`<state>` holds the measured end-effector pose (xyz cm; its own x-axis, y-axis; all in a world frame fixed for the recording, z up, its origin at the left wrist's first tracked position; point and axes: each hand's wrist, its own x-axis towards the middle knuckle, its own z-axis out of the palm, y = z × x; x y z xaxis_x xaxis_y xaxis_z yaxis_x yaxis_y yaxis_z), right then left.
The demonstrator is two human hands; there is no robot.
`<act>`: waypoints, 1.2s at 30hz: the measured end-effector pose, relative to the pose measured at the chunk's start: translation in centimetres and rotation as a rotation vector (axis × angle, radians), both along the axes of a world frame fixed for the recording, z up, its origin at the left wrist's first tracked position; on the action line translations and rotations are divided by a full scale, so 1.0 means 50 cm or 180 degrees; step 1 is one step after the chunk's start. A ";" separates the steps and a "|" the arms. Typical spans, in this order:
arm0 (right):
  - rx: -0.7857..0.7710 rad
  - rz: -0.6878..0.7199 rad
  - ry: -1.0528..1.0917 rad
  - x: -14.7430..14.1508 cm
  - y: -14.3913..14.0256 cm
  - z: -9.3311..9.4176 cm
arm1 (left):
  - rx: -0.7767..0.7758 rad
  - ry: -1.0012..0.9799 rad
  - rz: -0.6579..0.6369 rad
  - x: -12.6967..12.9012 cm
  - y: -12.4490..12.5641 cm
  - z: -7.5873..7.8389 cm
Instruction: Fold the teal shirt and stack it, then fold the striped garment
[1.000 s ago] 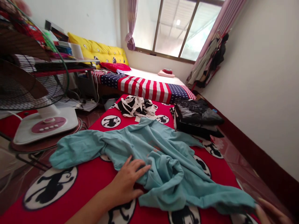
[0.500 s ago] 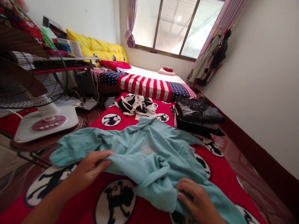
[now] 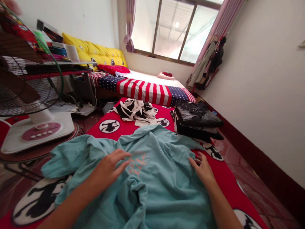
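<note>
Head view: one red blanket (image 3: 228, 184) fills the foreground, black figures in white ovals on it. Behind it, one bed (image 3: 147, 77), white top, one stars-and-stripes cover (image 3: 143, 90) down its near side. One window (image 3: 176, 35), three main panes; two pink curtains (image 3: 130, 25), one per side.

One teal shirt (image 3: 164, 178) lies face up on the blanket, center and front, bottom end cut off by the frame. Long axis runs near to far; collar end points away, toward the bed and window. Two sleeves: one sticks out left past the blanket edge, the other goes right, its end near the dark pile. Cloth bunched in a ridge below the chest.

One yellow cushion (image 3: 95, 49) at the bed's left end. One fan (image 3: 40, 130), far left, on a round brown seat (image 3: 35, 150). One pile of dark clothes (image 3: 199, 117) on the blanket, back right. One crumpled black-and-white garment (image 3: 135, 109), just beyond the collar.

Two hands. Left hand (image 3: 114, 165) at the shirt's chest, thumb and fingers apart, nothing between them; contact with cloth, can't tell. Right hand (image 3: 201, 167) at the shirt's right edge, fingers spread, thumb side against the cloth. Smallest: one patch of orange lettering (image 3: 138, 163) on the chest, just right of the left hand's fingertips.
</note>
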<state>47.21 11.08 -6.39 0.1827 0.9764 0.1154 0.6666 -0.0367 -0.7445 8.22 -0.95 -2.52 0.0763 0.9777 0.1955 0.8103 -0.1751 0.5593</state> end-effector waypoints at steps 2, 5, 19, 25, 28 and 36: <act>-0.0054 0.0093 0.0034 -0.014 0.025 -0.016 | 0.0072 -0.0033 -0.0306 0.037 0.016 -0.045; -0.0060 0.0859 0.0131 -0.047 0.015 -0.011 | 0.0048 0.0303 -0.0445 0.055 0.028 -0.113; 0.0285 0.0037 -0.1972 0.134 -0.075 0.018 | 0.0164 0.0202 -0.0559 0.054 0.033 -0.112; 0.0820 0.0545 -0.1491 0.017 -0.003 0.055 | 0.0703 0.0289 0.0668 0.021 0.117 -0.035; 0.0496 0.0974 -0.0814 -0.072 0.044 0.049 | 0.0267 0.0699 0.1087 -0.006 0.169 -0.038; 0.0389 0.1168 -0.0940 -0.195 0.113 0.015 | -0.0049 0.0670 0.0841 -0.041 0.225 -0.043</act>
